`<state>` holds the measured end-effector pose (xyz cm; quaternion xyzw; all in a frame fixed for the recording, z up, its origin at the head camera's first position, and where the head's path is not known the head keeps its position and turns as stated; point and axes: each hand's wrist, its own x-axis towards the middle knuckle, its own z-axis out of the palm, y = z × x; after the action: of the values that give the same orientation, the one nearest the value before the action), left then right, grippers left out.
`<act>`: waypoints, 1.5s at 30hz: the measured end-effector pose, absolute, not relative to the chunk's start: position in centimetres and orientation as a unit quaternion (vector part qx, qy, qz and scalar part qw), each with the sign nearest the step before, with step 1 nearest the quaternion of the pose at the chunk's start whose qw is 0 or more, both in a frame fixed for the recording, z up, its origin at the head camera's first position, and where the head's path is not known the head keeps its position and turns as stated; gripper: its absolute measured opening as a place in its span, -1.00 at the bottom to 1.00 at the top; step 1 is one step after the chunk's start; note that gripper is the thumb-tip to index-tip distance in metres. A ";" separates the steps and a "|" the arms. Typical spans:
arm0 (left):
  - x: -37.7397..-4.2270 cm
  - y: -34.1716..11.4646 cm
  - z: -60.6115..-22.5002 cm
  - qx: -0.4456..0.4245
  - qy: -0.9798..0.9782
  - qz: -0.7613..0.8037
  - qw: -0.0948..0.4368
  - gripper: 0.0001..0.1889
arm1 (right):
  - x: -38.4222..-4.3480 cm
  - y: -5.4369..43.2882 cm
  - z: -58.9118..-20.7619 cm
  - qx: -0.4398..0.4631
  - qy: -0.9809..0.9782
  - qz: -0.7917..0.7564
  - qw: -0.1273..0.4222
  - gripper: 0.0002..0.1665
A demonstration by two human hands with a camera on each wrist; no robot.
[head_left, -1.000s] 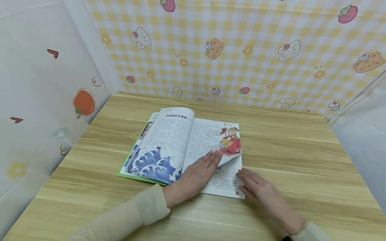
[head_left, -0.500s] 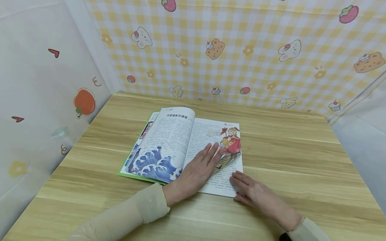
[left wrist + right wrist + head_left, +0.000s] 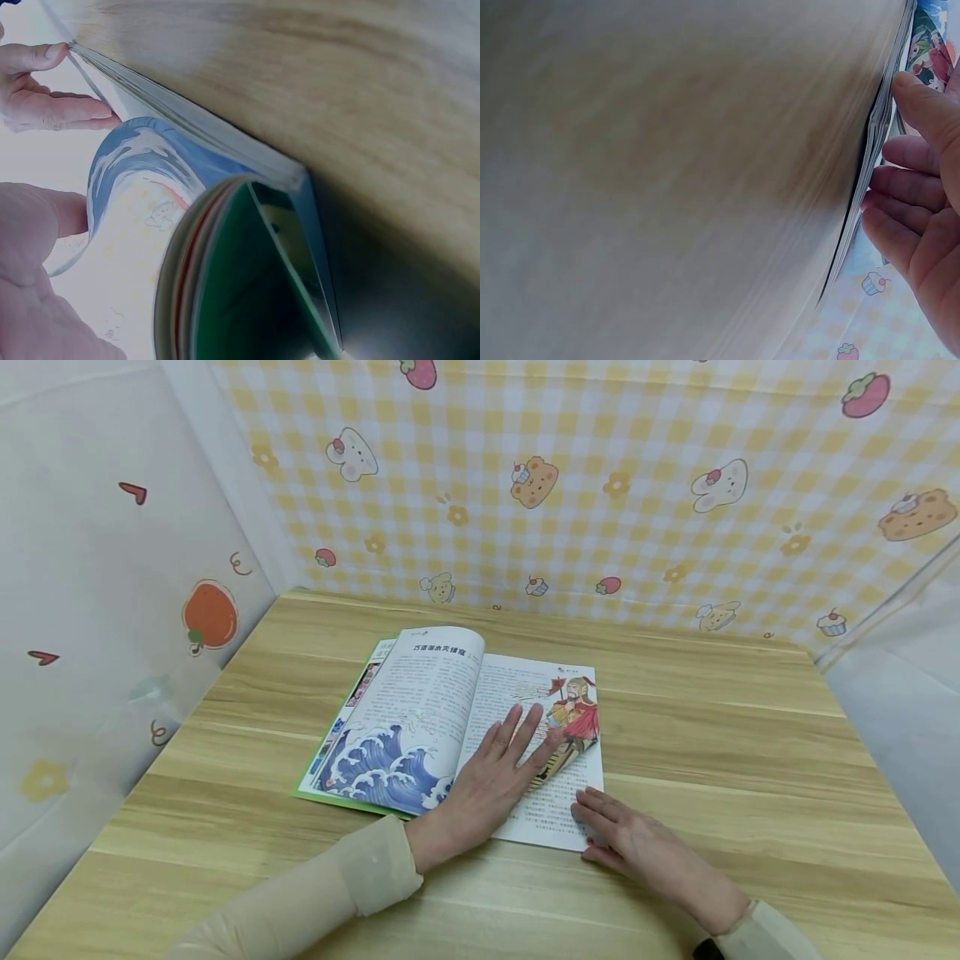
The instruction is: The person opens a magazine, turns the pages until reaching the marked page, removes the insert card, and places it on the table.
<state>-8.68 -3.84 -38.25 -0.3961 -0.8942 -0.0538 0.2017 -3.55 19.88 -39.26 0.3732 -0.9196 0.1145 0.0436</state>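
Note:
An open magazine point(image 3: 555, 822) lies on the table, printed with text and coloured pictures. Its left page point(image 3: 420, 693) arches up and shows blue waves. On the right side, a page with a figure in red point(image 3: 577, 718) has its lower part bent over, above another text page. My left hand point(image 3: 487, 785) rests palm down across this bent page, fingers straight and spread. At the lower right corner, my right hand point(image 3: 645, 852) touches the page with nearly straight fingers point(image 3: 904, 184), while its thumb point(image 3: 922, 101) lies against the magazine's edge. The bend under my left palm is partly hidden.
The wooden table point(image 3: 735, 735) spreads around the magazine. A yellow checked cloth point(image 3: 600, 427) with cartoon prints hangs behind, and a white printed sheet point(image 3: 97, 610) stands at the left. The magazine's green cover point(image 3: 352, 803) shows along its lower left edge.
My left fingers have moved up a little and spread apart over the bent page, showing more of its brownish underside. My right hand has shifted left from the edge onto the page corner.

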 end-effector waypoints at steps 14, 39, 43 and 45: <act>-8.7 -4.1 -38.3 -0.422 -0.886 -0.012 0.191 -0.28 | -3.5 19.8 -39.1 0.365 -0.923 0.116 0.019 -0.45; -8.1 -4.6 -38.3 -0.411 -0.902 0.088 0.098 -0.43 | -3.5 19.8 -39.3 0.368 -0.923 0.107 0.037 -0.45; -8.1 -4.8 -38.3 -0.413 -0.906 0.055 0.077 -0.48 | -3.5 19.7 -39.3 0.366 -0.924 0.108 0.034 -0.45; -8.2 -4.8 -38.3 -0.415 -0.905 0.053 0.077 -0.47 | -3.5 19.7 -39.3 0.366 -0.924 0.108 0.031 -0.45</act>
<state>-8.16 -4.82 -38.31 -0.4145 -0.9052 0.0534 0.0769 -3.45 19.74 -39.28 0.3655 -0.9239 0.1084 0.0313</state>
